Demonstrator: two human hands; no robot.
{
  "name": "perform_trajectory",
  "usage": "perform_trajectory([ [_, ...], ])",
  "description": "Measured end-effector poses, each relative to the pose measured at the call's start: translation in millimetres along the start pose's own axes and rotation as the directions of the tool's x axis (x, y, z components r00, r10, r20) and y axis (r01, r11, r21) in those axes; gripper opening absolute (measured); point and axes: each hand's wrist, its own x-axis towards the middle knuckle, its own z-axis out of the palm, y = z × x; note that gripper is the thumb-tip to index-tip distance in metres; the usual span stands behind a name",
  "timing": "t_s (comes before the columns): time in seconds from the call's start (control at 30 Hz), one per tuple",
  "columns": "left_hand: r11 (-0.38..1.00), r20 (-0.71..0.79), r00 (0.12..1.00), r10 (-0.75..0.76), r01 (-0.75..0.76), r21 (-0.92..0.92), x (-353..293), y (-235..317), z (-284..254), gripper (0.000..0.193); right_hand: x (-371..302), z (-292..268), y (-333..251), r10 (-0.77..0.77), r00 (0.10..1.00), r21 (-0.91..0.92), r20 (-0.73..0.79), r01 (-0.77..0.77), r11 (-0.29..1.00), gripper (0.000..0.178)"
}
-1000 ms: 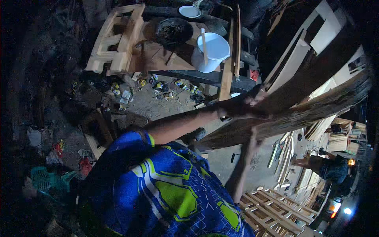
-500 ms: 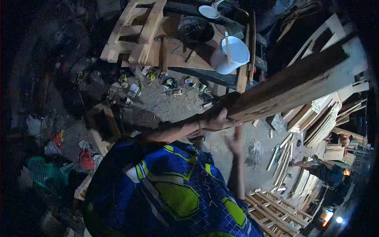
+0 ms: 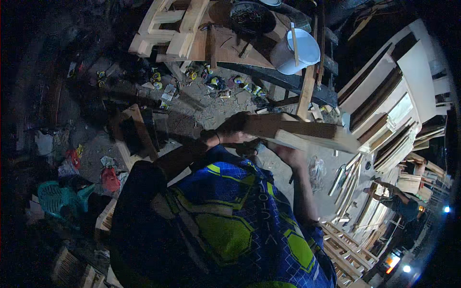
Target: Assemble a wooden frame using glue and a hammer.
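Note:
A thick wooden plank [image 3: 312, 132] lies across in front of my chest, its far end pointing right. My left hand [image 3: 235, 133] grips its left end, in shadow, with the fingers partly hidden. Against the plank's near side is my right hand [image 3: 289, 156], closed on its lower edge, slightly blurred. Beyond the hands is a low worktable [image 3: 225, 54]. On it stand a white bucket [image 3: 283, 56] with a wooden stick across it and a dark round bowl [image 3: 252, 18] of small dark pieces. A hammer [image 3: 211, 45] lies beside the bowl.
A slatted wooden frame [image 3: 168, 36] sits at the table's left. Cans and scraps [image 3: 211, 81] litter the floor. Stacked boards [image 3: 389, 105] and a pallet [image 3: 345, 249] are on the right, where another person [image 3: 398, 204] works. A green plastic chair [image 3: 60, 201] is at left.
The plank has swung down and nearer, from slanting up to the right to sloping slightly down. My right hand, earlier open below it, has come onto the plank. My view has shifted.

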Motion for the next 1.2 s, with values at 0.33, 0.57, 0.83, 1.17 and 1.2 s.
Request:
perform_trajectory([
  [0.33,0.924,-0.030,0.955,-0.294,0.276,-0.264,-64,-86,46,0.067,88,86,46,-0.382,0.919,-0.529,-0.094,0.279,0.802,0.078],
  [0.57,0.571,-0.080,0.810,-0.580,0.335,-0.749,-69,-103,80,0.060,93,107,50,-0.197,0.971,-0.209,-0.137,0.166,0.964,0.104],
  [0.83,0.399,-0.127,0.693,-0.709,0.246,-0.883,-40,-87,68,0.067,89,89,20,-0.097,0.984,-0.027,-0.151,0.094,0.995,0.092],
  [1.17,0.702,-0.141,0.809,-0.571,0.391,-0.596,-15,-122,71,0.061,124,6,0,-0.112,0.988,-0.198,-0.103,0.090,0.976,0.075],
  [1.2,0.686,-0.134,0.797,-0.589,0.405,-0.604,-12,-122,69,0.061,136,-13,-9,-0.087,0.984,-0.238,-0.155,0.048,0.970,0.070],
])
